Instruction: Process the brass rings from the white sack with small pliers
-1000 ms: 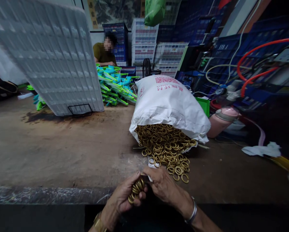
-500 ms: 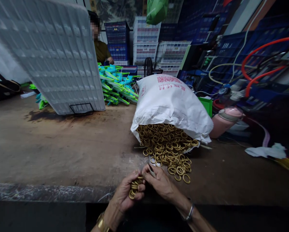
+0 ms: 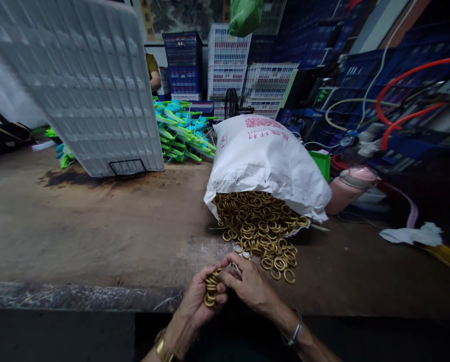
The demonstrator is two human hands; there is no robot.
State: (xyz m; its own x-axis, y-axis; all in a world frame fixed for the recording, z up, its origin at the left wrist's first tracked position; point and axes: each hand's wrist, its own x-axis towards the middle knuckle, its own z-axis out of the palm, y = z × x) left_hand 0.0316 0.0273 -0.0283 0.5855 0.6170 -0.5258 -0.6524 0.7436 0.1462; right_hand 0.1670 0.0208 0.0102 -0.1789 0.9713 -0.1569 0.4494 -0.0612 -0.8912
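Observation:
Near the table's front edge, my left hand [image 3: 202, 296] is closed around several brass-coloured rings [image 3: 211, 287]. My right hand [image 3: 249, 281] meets it at the fingertips, its fingers pinched over those rings. A small, slim blade-like tool [image 3: 237, 270] shows between the right thumb and fingers; most of it is hidden. Just beyond my hands, a heap of the same rings [image 3: 270, 246] spills from the open mouth of a white woven sack [image 3: 262, 156] lying on its side.
Left on the brown table [image 3: 115, 226] stands a tall pale ribbed plastic panel [image 3: 97, 90]. Behind it lie green and blue plastic pieces [image 3: 183, 130], with a person's arm [image 3: 154, 78] farther back. A pink bottle [image 3: 347, 191] leans right of the sack. Stacked crates [image 3: 227, 83] line the back.
My right fingers have shifted over the rings in my left hand, and the tool's dark tip no longer shows. The person at the back has moved partly behind the panel.

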